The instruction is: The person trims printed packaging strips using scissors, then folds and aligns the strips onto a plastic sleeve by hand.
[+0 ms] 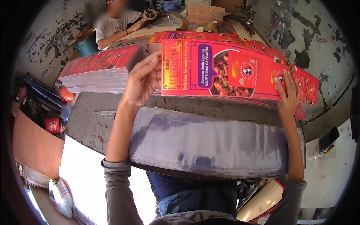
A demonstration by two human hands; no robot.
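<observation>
A long red printed sheet (243,71) lies at a slant over the right-hand stack of red sheets. My left hand (142,80) is at its left end, fingers bent and apart, with the fingertips close to the sheet's edge; no object shows in the palm. My right hand (288,88) rests on the sheet's right part, fingers spread flat over the print. Nearer my body, a thick pile of clear plastic sleeves (210,144) lies between my forearms. Another stack of red sheets (105,62) stands to the left.
Scissors (105,113) lie on the dark, scratched table (88,122), left of my left forearm. Across the table a person (116,26) works near a roll of tape (150,14). Left of the table are dark plastic rolls (43,90) and an orange bag (67,94).
</observation>
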